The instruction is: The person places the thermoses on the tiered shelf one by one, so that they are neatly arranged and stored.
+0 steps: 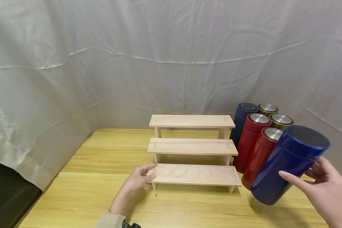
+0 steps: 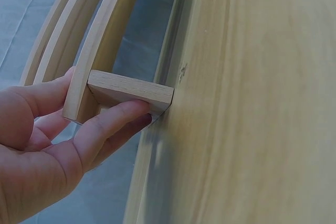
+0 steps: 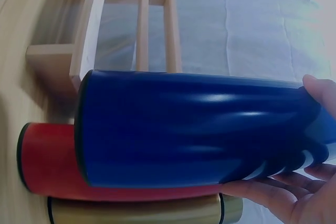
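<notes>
A large glossy blue thermos flask (image 1: 282,161) is tilted above the table at the right, its dark top leaning right. My right hand (image 1: 325,183) grips it near the upper end, thumb on one side and fingers on the other, as the right wrist view also shows. A three-tier wooden step shelf (image 1: 193,174) stands mid-table. With my left hand (image 1: 138,177) I hold the left end of its lowest step. In the left wrist view, the thumb lies at the board (image 2: 86,77) and fingertips touch the end support (image 2: 131,88).
Beside the shelf's right end stand two red flasks (image 1: 252,136), a darker blue flask (image 1: 242,117) and two gold-coloured flasks (image 1: 282,120), close together. Grey-white cloth (image 1: 171,63) hangs behind the wooden table (image 1: 102,164). A dark object (image 1: 8,193) lies at the left edge.
</notes>
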The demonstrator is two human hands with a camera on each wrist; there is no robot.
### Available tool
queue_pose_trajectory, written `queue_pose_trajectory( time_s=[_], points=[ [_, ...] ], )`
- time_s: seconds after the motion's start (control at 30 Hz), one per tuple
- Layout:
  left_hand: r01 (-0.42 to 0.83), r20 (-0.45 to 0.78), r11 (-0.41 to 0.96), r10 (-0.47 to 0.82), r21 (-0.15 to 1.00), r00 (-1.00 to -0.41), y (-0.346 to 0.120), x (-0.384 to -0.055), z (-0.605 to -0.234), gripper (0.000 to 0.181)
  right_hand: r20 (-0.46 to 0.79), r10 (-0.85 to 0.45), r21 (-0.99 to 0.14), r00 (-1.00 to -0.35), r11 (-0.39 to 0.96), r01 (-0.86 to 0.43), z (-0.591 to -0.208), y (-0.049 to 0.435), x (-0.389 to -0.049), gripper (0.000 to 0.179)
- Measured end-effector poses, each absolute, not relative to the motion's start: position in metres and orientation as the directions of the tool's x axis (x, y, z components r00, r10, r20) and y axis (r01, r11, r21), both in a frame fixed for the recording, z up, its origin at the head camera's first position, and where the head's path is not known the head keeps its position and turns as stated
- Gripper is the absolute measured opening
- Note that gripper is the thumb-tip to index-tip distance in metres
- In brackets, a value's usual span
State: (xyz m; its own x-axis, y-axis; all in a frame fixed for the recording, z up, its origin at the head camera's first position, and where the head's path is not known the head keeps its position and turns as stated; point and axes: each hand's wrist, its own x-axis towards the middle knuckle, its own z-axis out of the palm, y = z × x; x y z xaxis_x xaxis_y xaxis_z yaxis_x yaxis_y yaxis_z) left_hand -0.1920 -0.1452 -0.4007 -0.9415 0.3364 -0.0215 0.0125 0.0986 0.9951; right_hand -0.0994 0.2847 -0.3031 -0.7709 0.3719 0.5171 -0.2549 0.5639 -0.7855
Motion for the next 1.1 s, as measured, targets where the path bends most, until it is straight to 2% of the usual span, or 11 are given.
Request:
queue_pose_trajectory(
  time_s=[0.87, 1.1],
  points=[
    [-0.011, -0.039, 0.087, 0.322, 0.996, -0.946, -0.143, -0.192, -0.401, 0.049, 0.599, 0.296, -0.746, -0.744, 0.544, -0.384, -0.293, 0.254, -0.11, 0.077],
    [-0.008, -0.037, 0.094, 0.313, 0.996, -0.949, -0.144, -0.192, -0.402, 0.048, 0.603, 0.269, -0.772, -0.751, 0.435, -0.464, -0.29, 0.246, -0.112, 0.078]
  ],
)
